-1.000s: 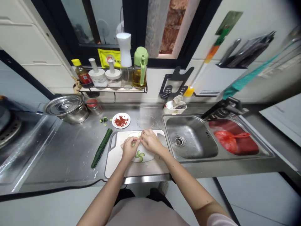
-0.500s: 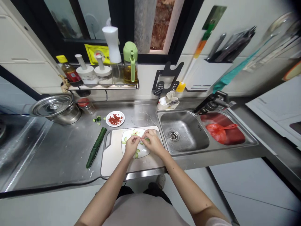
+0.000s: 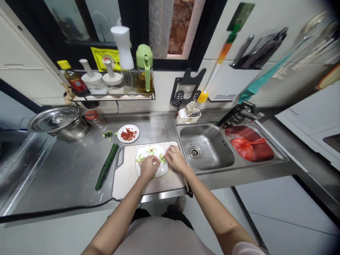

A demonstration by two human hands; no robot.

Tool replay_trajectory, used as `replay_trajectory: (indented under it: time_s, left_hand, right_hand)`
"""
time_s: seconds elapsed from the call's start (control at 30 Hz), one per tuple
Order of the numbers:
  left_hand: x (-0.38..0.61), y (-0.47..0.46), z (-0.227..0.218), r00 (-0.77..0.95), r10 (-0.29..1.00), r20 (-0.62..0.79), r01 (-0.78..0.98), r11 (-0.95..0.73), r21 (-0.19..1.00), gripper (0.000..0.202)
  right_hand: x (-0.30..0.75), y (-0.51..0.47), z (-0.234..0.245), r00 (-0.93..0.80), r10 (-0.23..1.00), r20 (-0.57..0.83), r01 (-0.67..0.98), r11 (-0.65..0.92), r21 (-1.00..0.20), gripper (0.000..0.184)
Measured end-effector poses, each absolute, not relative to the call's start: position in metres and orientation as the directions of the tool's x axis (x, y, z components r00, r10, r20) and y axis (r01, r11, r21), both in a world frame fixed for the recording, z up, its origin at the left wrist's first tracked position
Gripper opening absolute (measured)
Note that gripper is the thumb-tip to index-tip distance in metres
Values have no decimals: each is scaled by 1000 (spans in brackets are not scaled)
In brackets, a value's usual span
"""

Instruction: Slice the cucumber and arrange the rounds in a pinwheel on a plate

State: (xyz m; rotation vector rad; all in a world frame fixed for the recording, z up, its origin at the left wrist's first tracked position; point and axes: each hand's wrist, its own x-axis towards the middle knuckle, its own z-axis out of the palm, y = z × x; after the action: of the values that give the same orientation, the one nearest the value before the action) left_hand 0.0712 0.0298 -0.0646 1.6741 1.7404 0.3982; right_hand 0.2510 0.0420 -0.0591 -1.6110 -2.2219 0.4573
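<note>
A squarish white plate [image 3: 159,173] rests on the pale cutting board [image 3: 124,182]. On it, thin green cucumber slices [image 3: 151,150] lie in small pinwheel groups, the top one with a red bit at its centre. My right hand [image 3: 175,159] is over the plate's right side, fingertips pinched at a small red piece [image 3: 164,157] beside the right-hand group of slices. Over the plate's lower middle, my left hand [image 3: 149,167] has thumb and forefinger closed together; whatever lies between them is hidden. It covers some slices. A small round dish [image 3: 119,134] of chopped red pieces stands behind the board.
A whole cucumber [image 3: 106,166] lies left of the board, with cucumber scraps [image 3: 108,134] behind it. A lidded steel pot [image 3: 71,129] and a red-lidded jar [image 3: 95,119] stand at the back left. To the right is a double sink [image 3: 209,170] holding a red plastic bag [image 3: 243,148].
My hands, close together before, have separated: the right moved slightly right, the left slightly down. More of the slices between them shows. The view has shifted a little.
</note>
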Motion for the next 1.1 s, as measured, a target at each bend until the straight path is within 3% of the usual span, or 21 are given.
replay_trajectory:
  time_s: [0.2, 1.1]
  left_hand:
    - [77, 39, -68, 72, 955, -286, 829, 102, 550, 19]
    - [93, 50, -84, 49, 955, -293, 855, 111, 506, 21]
  right_hand:
    - [247, 44, -76, -320, 946, 47, 863, 311, -398, 13]
    - [244, 50, -82, -372, 928, 5, 862, 347, -370, 17]
